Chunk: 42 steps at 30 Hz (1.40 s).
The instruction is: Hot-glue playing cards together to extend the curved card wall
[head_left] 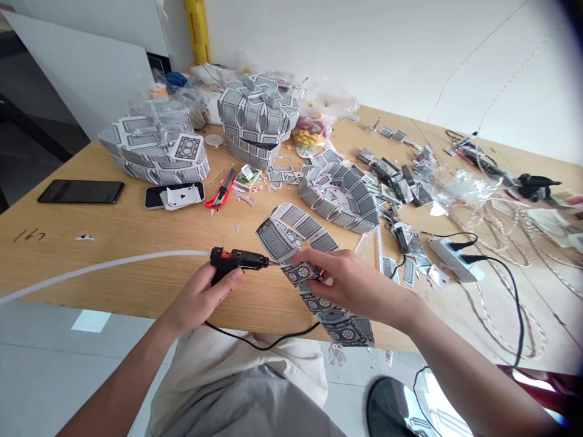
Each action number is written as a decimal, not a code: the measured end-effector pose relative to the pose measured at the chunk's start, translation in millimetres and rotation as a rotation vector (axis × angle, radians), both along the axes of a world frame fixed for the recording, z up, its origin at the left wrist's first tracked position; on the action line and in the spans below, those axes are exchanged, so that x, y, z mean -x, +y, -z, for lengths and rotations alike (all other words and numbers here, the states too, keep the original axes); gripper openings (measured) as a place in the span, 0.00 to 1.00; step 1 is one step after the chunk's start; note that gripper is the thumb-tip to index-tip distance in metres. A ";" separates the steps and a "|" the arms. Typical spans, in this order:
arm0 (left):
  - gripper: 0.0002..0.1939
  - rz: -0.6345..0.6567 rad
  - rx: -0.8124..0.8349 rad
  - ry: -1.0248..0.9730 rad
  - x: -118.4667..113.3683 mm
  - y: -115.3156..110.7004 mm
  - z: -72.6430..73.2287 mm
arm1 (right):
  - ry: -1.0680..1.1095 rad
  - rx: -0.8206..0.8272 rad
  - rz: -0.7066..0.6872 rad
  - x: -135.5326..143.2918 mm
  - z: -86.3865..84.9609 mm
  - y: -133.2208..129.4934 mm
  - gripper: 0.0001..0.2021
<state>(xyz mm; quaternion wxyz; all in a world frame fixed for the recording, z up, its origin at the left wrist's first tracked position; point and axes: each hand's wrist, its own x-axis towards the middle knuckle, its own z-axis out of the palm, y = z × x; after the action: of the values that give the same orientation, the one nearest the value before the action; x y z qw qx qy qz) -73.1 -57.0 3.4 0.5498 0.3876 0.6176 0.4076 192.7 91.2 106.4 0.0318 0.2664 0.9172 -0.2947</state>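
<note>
My left hand point(200, 297) is wrapped round a black hot glue gun point(241, 260), with a long white glue stick point(113, 261) trailing from its back to the left. The gun's nozzle points right and meets the edge of a curved strip of joined playing cards point(348, 325). My right hand point(337, 276) pinches this strip near the nozzle. The strip loops back behind my fingers, and its lower end hangs over the table's front edge. Behind it lies an open-topped card tray point(339, 197).
Two lidded card boxes point(159, 145) point(259, 118) stand at the back. A phone point(81, 191), a red cutter point(222, 191), card scraps and a white power strip point(455, 260) lie on the table point(150, 233). The gun's black cord hangs below the front edge.
</note>
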 end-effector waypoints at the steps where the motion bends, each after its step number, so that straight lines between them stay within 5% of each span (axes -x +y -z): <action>1: 0.28 0.001 -0.001 0.021 1.5 -0.5 -0.2 | 0.000 -0.004 0.000 0.2 0.6 -0.1 0.24; 42: 0.28 0.057 -0.057 0.088 -1.5 3.2 -9.4 | 0.018 0.012 -0.020 0.2 5.1 -1.4 0.22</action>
<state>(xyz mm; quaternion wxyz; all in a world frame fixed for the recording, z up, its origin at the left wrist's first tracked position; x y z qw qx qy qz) -71.6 -53.8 12.7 0.5222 0.4378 0.6181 0.3919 192.5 89.7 101.3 0.0280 0.2544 0.9182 -0.3024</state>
